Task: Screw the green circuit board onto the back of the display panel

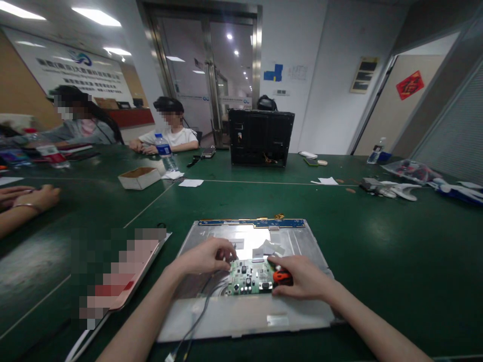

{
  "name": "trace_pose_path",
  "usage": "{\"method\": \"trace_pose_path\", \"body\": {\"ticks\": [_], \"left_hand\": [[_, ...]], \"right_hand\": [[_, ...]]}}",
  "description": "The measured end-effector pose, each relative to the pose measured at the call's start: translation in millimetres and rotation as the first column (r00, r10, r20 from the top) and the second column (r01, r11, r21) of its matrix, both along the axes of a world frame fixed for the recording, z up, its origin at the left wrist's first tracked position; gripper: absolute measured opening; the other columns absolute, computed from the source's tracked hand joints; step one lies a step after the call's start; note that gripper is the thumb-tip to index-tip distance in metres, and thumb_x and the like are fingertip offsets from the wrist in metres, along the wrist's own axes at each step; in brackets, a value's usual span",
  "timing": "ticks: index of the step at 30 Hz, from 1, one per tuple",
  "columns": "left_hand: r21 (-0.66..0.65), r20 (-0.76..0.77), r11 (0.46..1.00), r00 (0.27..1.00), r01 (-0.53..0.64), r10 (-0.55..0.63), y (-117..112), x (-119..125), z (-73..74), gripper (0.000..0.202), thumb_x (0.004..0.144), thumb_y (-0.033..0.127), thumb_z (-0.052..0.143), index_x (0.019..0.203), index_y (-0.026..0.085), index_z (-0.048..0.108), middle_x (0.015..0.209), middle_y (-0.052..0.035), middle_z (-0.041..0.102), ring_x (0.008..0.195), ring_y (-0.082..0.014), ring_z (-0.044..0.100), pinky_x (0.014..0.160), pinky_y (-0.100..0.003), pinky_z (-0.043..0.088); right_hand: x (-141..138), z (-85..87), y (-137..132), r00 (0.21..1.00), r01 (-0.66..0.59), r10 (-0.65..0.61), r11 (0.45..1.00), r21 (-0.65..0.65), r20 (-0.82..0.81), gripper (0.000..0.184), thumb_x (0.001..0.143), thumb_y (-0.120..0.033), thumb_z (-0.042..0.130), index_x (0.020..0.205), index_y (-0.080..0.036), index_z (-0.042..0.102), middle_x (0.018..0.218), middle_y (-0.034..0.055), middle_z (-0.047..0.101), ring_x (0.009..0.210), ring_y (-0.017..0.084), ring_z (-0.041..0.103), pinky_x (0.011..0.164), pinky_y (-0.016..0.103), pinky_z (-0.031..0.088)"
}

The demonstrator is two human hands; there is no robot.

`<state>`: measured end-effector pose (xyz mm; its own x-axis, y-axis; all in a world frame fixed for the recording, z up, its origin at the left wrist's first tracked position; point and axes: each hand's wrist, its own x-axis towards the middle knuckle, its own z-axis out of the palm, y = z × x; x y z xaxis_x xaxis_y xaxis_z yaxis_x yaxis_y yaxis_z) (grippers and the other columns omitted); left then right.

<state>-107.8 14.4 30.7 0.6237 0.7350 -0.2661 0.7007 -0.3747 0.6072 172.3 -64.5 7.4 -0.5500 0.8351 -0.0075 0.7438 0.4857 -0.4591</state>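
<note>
Circuit board (249, 277): on metal panel (302, 241), green worktop (377, 241) | left hand (206, 256): grip pinched at board's top-left corner, contents unclear | right hand (302, 279): grip closed on orange screwdriver (282, 276) at board's right edge

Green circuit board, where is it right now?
In the head view, bottom centre: the green circuit board lies on the silver panel, between the left hand and the right hand holding an orange-handled tool.
</note>
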Motion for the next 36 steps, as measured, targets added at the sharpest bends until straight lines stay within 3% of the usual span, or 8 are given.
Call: {"method": "trace_pose_path", "body": {"ticks": [4, 7, 10, 13, 17, 21, 27, 36], "left_hand": [[-0.001, 0.014, 1.000, 1.000, 0.006, -0.006, -1.6, 0.7, 0.3, 0.029, 0.067, 0.032, 0.069, 0.092, 0.017, 0.068, 0.080, -0.0014, 0.060, 0.071, -0.0158, 0.052, 0.061, -0.026, 0.038], [0.011, 0.034, 1.000, 0.999, 0.001, -0.001, -2.2, 0.5, -0.4, 0.028, 0.070, 0.034, 0.067, 0.092, 0.017, 0.068, 0.078, -0.0015, 0.061, 0.069, -0.0154, 0.053, 0.060, -0.025, 0.039], [0.094, 0.056, 0.995, 0.998, -0.022, 0.016, 0.5, -0.4, -2.0, 0.023, 0.078, 0.035, 0.057, 0.087, 0.017, 0.068, 0.075, -0.0026, 0.063, 0.069, -0.0164, 0.055, 0.061, -0.026, 0.040], [0.288, 0.111, 0.949, 0.989, -0.129, 0.101, 7.7, -2.9, -5.3, 0.025, 0.084, 0.034, 0.048, 0.089, 0.017, 0.066, 0.089, -0.0056, 0.067, 0.083, -0.0199, 0.059, 0.073, -0.029, 0.044], [0.438, 0.036, 0.892, 0.994, -0.109, 0.104, 19.0, -8.5, -16.7, 0.040, 0.091, 0.037, 0.036, 0.118, 0.016, 0.057, 0.123, -0.0103, 0.060, 0.113, -0.0238, 0.053, 0.096, -0.036, 0.040], [0.469, -0.197, 0.882, 0.970, -0.033, 0.141, 21.5, -11.4, -33.6, 0.054, 0.095, 0.045, 0.026, 0.136, 0.015, 0.042, 0.146, -0.0112, 0.037, 0.135, -0.0268, 0.031, 0.110, -0.043, 0.024], [0.491, -0.328, 0.871, 0.924, -0.012, 0.197, 16.4, -5.9, -45.0, 0.057, 0.096, 0.047, 0.018, 0.145, 0.018, 0.028, 0.152, -0.0086, 0.023, 0.140, -0.0282, 0.018, 0.111, -0.048, 0.017], [0.503, -0.327, 0.864, 0.922, -0.017, 0.209, 21.3, 11.7, -44.3, 0.056, 0.097, 0.046, 0.016, 0.145, 0.019, 0.027, 0.152, -0.0077, 0.021, 0.141, -0.0270, 0.015, 0.112, -0.047, 0.016]], "right_hand": [[3.4, -2.2, 1.7, 1.000, -0.002, 0.003, 1.000, 0.027, -0.019, 0.078, 0.070, -0.055, 0.067, 0.135, -0.018, 0.046, 0.097, 0.0103, 0.069, 0.084, 0.026, 0.063, 0.072, 0.036, 0.046], [10.9, -5.2, 5.0, 0.993, 0.065, -0.049, 0.987, 0.146, -0.111, 0.062, 0.075, -0.041, 0.067, 0.130, -0.018, 0.051, 0.085, 0.0063, 0.070, 0.073, 0.021, 0.063, 0.065, 0.031, 0.046], [22.2, -8.2, 9.2, 0.968, 0.190, -0.102, 0.895, 0.404, -0.230, 0.030, 0.087, -0.027, 0.051, 0.111, -0.016, 0.063, 0.084, 0.0081, 0.070, 0.071, 0.017, 0.063, 0.063, 0.027, 0.046], [30.6, -11.0, 12.8, 0.967, 0.251, -0.186, 0.795, 0.553, -0.172, 0.029, 0.088, -0.019, 0.044, 0.107, -0.016, 0.065, 0.090, 0.0107, 0.070, 0.075, 0.018, 0.065, 0.062, 0.026, 0.048], [31.7, -16.5, 16.9, 0.949, 0.227, -0.301, 0.856, 0.464, 0.090, 0.047, 0.077, -0.017, 0.055, 0.124, -0.017, 0.056, 0.127, 0.0140, 0.059, 0.094, 0.026, 0.066, 0.070, 0.033, 0.053], [29.8, -22.2, 18.1, 0.954, 0.207, -0.264, 0.923, 0.326, 0.144, 0.047, 0.082, -0.029, 0.054, 0.127, -0.020, 0.055, 0.132, 0.0106, 0.054, 0.099, 0.027, 0.065, 0.079, 0.038, 0.052], [30.9, -21.6, 16.9, 0.956, 0.245, -0.281, 0.925, 0.292, 0.087, 0.034, 0.086, -0.036, 0.048, 0.113, -0.022, 0.064, 0.125, 0.0080, 0.061, 0.101, 0.027, 0.065, 0.083, 0.038, 0.051], [45.0, -20.1, 23.7, 0.952, 0.262, -0.296, 0.924, 0.280, 0.084, 0.035, 0.084, -0.034, 0.050, 0.114, -0.023, 0.064, 0.124, 0.0063, 0.061, 0.105, 0.025, 0.063, 0.087, 0.037, 0.049]]}}
